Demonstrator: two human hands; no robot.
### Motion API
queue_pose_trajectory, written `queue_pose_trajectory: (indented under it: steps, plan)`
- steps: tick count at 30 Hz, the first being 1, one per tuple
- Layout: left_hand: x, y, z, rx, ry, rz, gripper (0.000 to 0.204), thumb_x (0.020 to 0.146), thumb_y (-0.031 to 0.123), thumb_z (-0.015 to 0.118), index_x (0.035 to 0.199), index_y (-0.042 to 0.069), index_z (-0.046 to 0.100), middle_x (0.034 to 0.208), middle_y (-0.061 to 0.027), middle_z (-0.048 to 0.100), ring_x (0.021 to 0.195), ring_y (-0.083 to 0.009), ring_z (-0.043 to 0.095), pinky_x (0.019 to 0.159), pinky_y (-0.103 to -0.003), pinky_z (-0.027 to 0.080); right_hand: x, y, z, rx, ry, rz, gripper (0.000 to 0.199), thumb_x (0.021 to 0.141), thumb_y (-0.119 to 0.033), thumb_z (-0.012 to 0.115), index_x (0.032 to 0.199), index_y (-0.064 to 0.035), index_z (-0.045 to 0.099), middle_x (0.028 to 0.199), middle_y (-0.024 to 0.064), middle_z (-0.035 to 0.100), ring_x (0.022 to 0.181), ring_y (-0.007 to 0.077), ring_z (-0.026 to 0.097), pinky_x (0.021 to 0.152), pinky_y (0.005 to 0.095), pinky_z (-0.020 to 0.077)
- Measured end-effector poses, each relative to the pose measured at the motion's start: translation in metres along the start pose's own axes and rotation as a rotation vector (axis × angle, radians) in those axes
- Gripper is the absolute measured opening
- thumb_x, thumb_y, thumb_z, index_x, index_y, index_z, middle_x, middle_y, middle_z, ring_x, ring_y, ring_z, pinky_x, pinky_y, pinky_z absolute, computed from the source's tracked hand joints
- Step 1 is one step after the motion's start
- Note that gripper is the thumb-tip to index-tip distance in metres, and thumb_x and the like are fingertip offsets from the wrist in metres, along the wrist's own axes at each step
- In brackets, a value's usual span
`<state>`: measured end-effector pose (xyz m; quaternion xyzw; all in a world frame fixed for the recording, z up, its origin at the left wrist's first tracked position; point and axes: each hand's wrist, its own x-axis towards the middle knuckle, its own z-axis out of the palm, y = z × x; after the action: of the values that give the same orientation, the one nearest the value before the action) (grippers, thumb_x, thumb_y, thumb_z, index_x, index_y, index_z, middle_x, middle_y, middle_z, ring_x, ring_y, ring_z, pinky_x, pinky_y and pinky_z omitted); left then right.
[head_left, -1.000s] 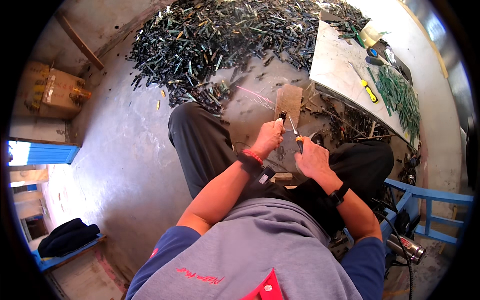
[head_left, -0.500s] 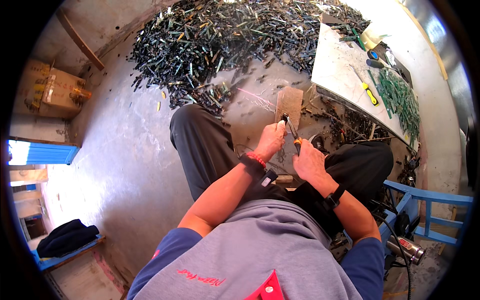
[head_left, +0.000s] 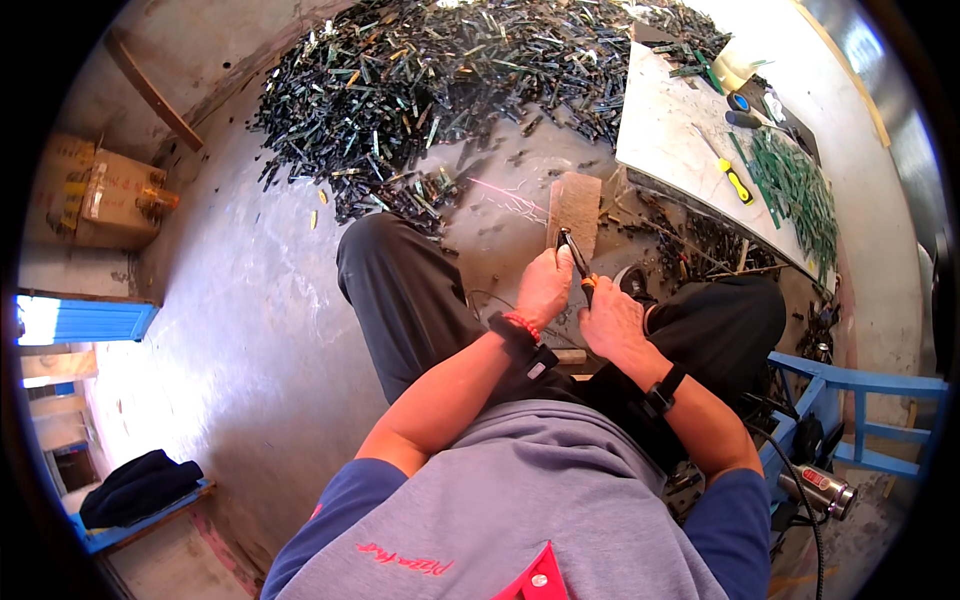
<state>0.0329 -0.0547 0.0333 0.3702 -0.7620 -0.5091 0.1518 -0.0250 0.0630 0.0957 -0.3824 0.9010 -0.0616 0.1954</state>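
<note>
Over a small wooden block (head_left: 575, 205) on the floor, my two hands work close together between my knees. My right hand (head_left: 612, 318) is wrapped round the orange-and-black handle of what looks like a pair of pliers (head_left: 577, 262), whose metal end points up and away from me. My left hand (head_left: 546, 285) is closed, fingertips pinched beside the tool's head. A small dark piece seems to be there, too small and too covered by fingers to make out.
A big heap of dark strips (head_left: 400, 100) lies ahead. At the right a pale tabletop (head_left: 670, 130) bears a yellow-black screwdriver (head_left: 737, 182) and green strips (head_left: 795, 200). A blue chair (head_left: 850, 400) and a steel flask (head_left: 825, 492) stand right; a cardboard box (head_left: 120, 195) sits left.
The tool's head has shifted slightly left and stands a little more upright. My right hand has moved slightly left, nearer to my left hand. Both stay closed by the block.
</note>
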Motion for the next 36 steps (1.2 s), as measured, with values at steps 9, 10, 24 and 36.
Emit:
queue_pose_trajectory:
  steps: [9,10,24,36]
  plan:
    - [-0.006,0.013,-0.004,0.066,0.0,-0.047,0.046,0.098,0.038,0.036,0.083,-0.001,0.055,0.077,-0.0277,0.059,0.077,-0.0477,0.056,0.068,-0.054,0.043,0.001,0.001,0.007,0.064,0.014,-0.022,0.04,0.077,-0.019,0.063,0.104,0.0051,0.045,0.096,0.0257,0.058,0.089,0.0387,0.061,0.079,0.0453,0.0485]
    - [-0.006,0.015,-0.005,0.069,0.003,-0.044,0.046,0.098,0.038,0.036,0.083,-0.001,0.055,0.077,-0.0277,0.059,0.077,-0.0478,0.056,0.068,-0.054,0.043,0.002,0.002,0.009,0.088,0.018,-0.027,0.04,0.077,-0.018,0.063,0.105,0.0048,0.045,0.096,0.0258,0.058,0.089,0.039,0.061,0.079,0.0453,0.0485]
    - [0.001,-0.011,-0.017,-0.003,-0.158,-0.002,0.046,0.097,0.033,0.04,0.072,-0.003,0.054,0.058,-0.0148,0.053,0.055,-0.0296,0.054,0.053,-0.041,0.042,0.02,0.047,-0.005,-0.225,0.218,-0.346,0.031,0.072,-0.01,0.064,0.095,-0.0023,0.045,0.084,0.0164,0.055,0.077,0.0336,0.06,0.066,0.0416,0.0507]
    - [-0.001,0.003,-0.037,-0.415,-0.527,-0.387,0.032,0.094,0.033,0.046,0.076,0.006,0.05,0.054,0.0021,0.038,0.042,-0.0076,0.029,0.038,-0.024,0.021,0.036,0.075,-0.038,-0.195,0.138,-0.609,0.023,0.07,-0.007,0.06,0.089,-0.0046,0.046,0.08,0.0161,0.056,0.076,0.0355,0.06,0.064,0.0439,0.0488]
